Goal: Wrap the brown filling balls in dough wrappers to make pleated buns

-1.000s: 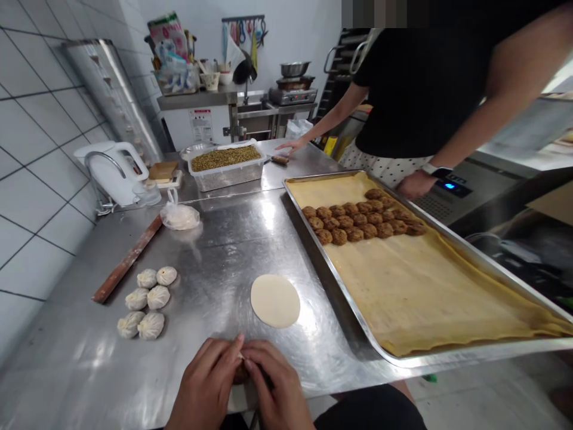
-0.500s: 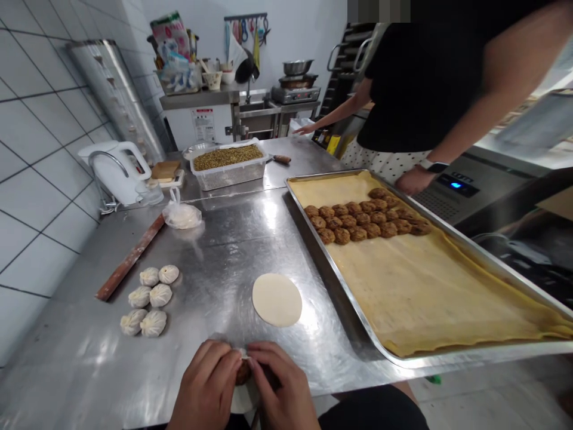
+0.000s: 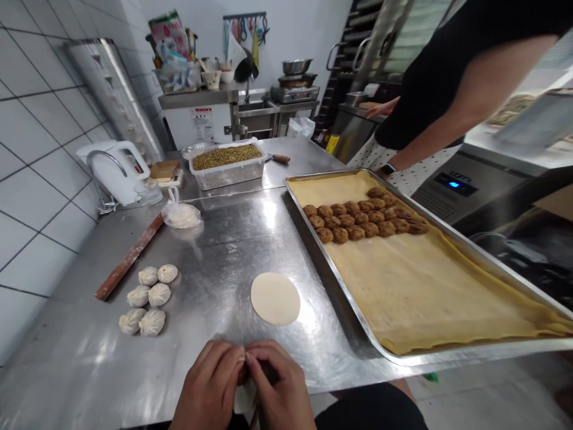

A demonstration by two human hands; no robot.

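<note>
My left hand (image 3: 210, 388) and my right hand (image 3: 280, 388) meet at the near edge of the steel table (image 3: 224, 239), fingertips pinched together around a dough wrapper with brown filling (image 3: 243, 382), mostly hidden between them. Just beyond my hands lies a flat round dough wrapper (image 3: 274, 298). To the left sit several pleated white dumplings (image 3: 147, 298) in a cluster.
A large metal tray (image 3: 358, 310) lined with yellow paper holds several brown filling balls (image 3: 364, 218) at its far end. A wooden rolling pin (image 3: 128, 258), a bagged dough lump (image 3: 180, 215), a white kettle (image 3: 114, 170) and a tub of grains (image 3: 226, 164) stand further back. Another person (image 3: 447, 77) in black stands at right.
My fingers have closed tighter over the filled wrapper, hiding the filling. The other person has drawn their arm back from the table and shifted right.
</note>
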